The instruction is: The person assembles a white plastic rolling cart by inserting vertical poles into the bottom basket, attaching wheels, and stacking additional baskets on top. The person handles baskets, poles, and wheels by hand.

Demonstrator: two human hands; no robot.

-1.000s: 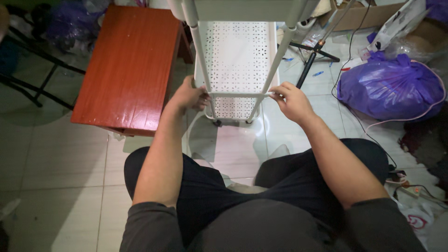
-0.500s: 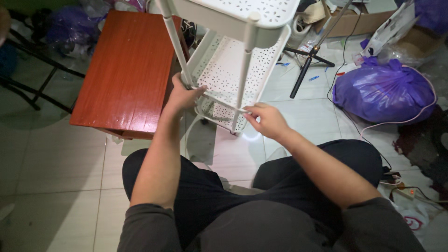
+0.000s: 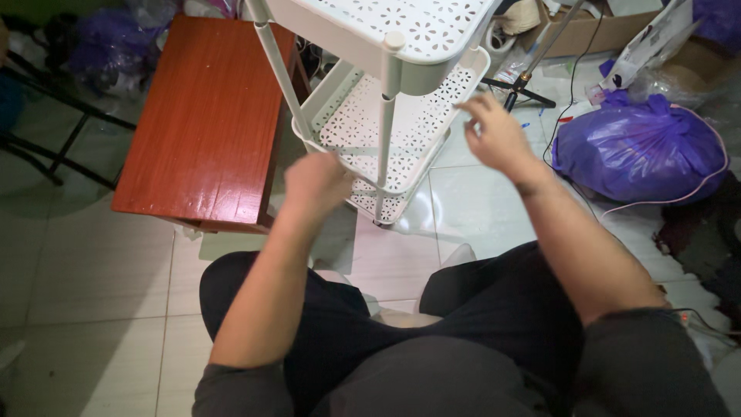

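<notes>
A white plastic tiered cart (image 3: 401, 116) with perforated shelves and thin poles stands on the tiled floor in front of me, turned corner-on. My left hand (image 3: 315, 184) hovers by the rim of the lower shelf, fingers loosely curled and blurred, holding nothing I can see. My right hand (image 3: 494, 135) is raised beside the middle shelf's right edge, fingers spread, holding nothing. I sit with my legs in dark trousers (image 3: 370, 332) just behind the cart.
A red-brown wooden low table (image 3: 204, 123) stands left of the cart. A purple plastic bag (image 3: 641, 154) lies at the right, with a tripod stand (image 3: 532, 69), cables and cardboard boxes (image 3: 610, 27) behind it. Dark chair legs (image 3: 54, 147) at far left.
The cart has rotated from facing me squarely to corner-on. Both hands, which were gripping its lower shelf and poles, have come off; the right hand moved up and to the right.
</notes>
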